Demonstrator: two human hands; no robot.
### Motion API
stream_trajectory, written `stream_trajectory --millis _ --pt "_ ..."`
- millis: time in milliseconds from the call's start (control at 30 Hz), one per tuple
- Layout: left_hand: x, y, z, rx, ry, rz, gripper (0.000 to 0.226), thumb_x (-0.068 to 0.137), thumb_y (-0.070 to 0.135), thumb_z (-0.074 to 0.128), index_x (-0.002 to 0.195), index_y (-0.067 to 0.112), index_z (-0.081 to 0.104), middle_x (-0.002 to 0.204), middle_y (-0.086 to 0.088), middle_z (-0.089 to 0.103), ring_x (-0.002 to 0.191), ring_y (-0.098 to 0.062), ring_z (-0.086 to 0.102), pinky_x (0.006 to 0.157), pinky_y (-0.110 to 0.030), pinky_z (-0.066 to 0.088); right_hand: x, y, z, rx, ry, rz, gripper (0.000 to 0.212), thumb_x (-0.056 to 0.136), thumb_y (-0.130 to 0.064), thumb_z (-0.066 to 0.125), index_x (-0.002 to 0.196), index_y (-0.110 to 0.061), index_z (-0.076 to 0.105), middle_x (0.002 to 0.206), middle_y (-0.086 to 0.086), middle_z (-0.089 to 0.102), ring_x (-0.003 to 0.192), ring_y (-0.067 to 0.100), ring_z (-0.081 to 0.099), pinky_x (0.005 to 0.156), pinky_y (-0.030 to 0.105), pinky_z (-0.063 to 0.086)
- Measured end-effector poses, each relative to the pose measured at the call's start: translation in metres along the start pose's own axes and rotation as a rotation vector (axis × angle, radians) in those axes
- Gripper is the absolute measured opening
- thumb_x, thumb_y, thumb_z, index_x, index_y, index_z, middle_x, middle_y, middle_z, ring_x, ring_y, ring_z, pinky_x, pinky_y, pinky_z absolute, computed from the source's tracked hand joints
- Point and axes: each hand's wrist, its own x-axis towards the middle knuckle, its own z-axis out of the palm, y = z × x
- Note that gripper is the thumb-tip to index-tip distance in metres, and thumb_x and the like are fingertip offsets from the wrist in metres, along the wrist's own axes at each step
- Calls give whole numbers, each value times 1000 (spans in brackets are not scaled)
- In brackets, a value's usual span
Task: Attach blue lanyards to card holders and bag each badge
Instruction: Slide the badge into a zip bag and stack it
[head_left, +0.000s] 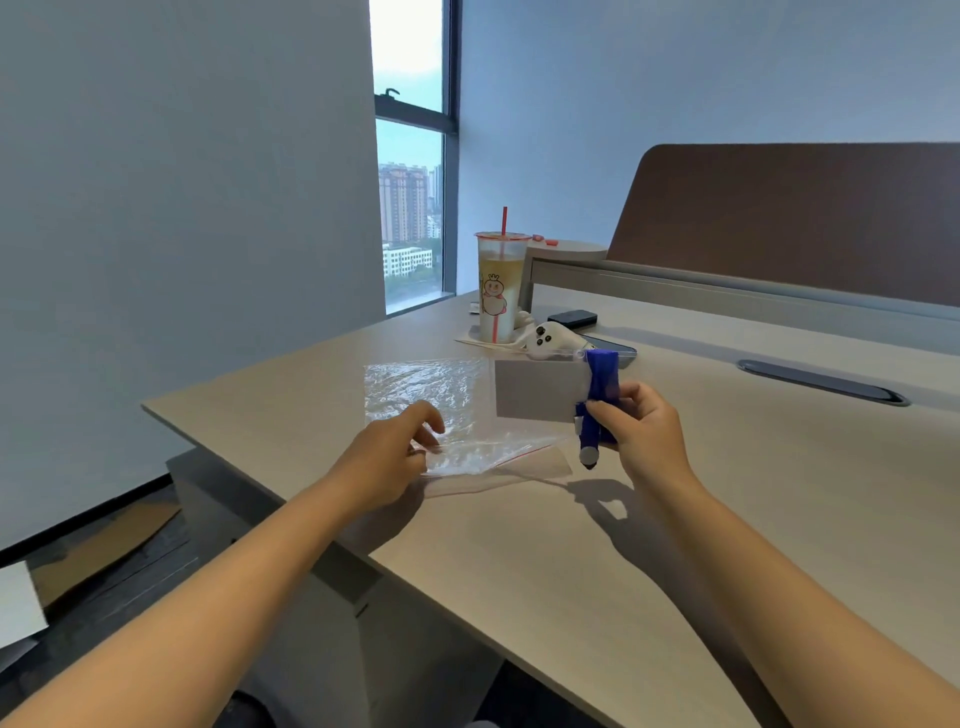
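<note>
A clear zip bag (426, 395) with a red seal line lies flat on the beige desk (571, 561). My left hand (389, 457) pinches the bag's near edge by its mouth. My right hand (639, 431) holds a card holder (535, 389) with a white card inside, upright just above the desk to the right of the bag. A blue lanyard (600, 395) is folded in a bundle against the holder's right end, gripped under the same fingers, its clip end hanging down.
A drink cup (497, 291) with a red straw stands at the back of the desk. Beside it lie a white controller (548, 338) and a dark phone (571, 317). A brown divider (789, 218) lines the right. The desk's left edge drops to the floor.
</note>
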Motion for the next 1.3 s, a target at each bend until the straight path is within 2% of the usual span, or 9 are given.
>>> stream_trajectory --millis 100,367,467,533,700,867,1000,1133,1300 --pt "2 1 -3 -36 28 28 25 84 -7 50 87 16 60 92 -4 59 91 -25 61 84 -31 49 -1 -2 2 27 -19 -16 22 87 -2 50 78 -22 49 80 -3 59 73 10 57 66 21 49" --pt "4 3 -10 -107 11 63 39 80 -3 62 116 12 59 101 6 54 80 -9 53 72 -6 42 -8 -6 3 -119 -151 -128 30 83 7 51 74 -21 51 76 -7 59 69 7 57 62 15 51" --pt "5 5 -13 -171 10 51 46 81 -5 59 122 15 55 103 7 53 82 -8 52 70 -3 41 -8 -8 2 -245 -155 -186 20 81 6 54 83 -14 59 78 -2 61 76 21 59 78 38 52" --pt "6 8 -16 -235 14 46 46 83 -6 55 124 15 53 106 6 53 87 -11 53 78 -9 42 -7 -9 3 -386 -172 -234 19 81 3 56 96 -7 62 83 2 61 82 28 57 79 43 49" --pt "8 25 -21 -401 2 42 48 83 -5 56 124 18 51 110 5 53 98 -14 52 86 -29 48 -1 -12 10 -607 -210 -360 21 82 -3 58 102 -6 62 93 2 55 83 14 48 72 22 40" --pt "8 31 -24 -424 -125 60 68 76 5 68 122 41 33 123 12 44 115 -9 42 103 -39 40 5 -20 19 -504 -191 -318 22 81 -1 60 101 -8 58 100 8 61 89 21 54 80 32 49" --pt "12 32 -26 -371 -146 54 80 79 -5 62 133 37 21 145 3 35 133 -19 38 102 -36 41 9 -26 20 -357 -159 -266 32 80 -1 62 101 -19 45 96 -1 53 85 12 51 63 13 46" --pt "19 28 -29 -395 -56 43 57 80 -14 53 123 21 39 140 -5 42 126 -22 48 95 -29 45 12 -33 19 -298 -131 -251 32 81 -2 61 100 -20 43 99 -1 52 81 11 52 54 9 46" --pt "25 30 -32 -402 135 53 15 84 1 57 97 8 60 108 -9 64 94 -17 60 85 -25 48 17 -39 19 -252 -176 -241 30 80 2 61 96 -22 51 99 1 56 79 11 54 55 11 49"
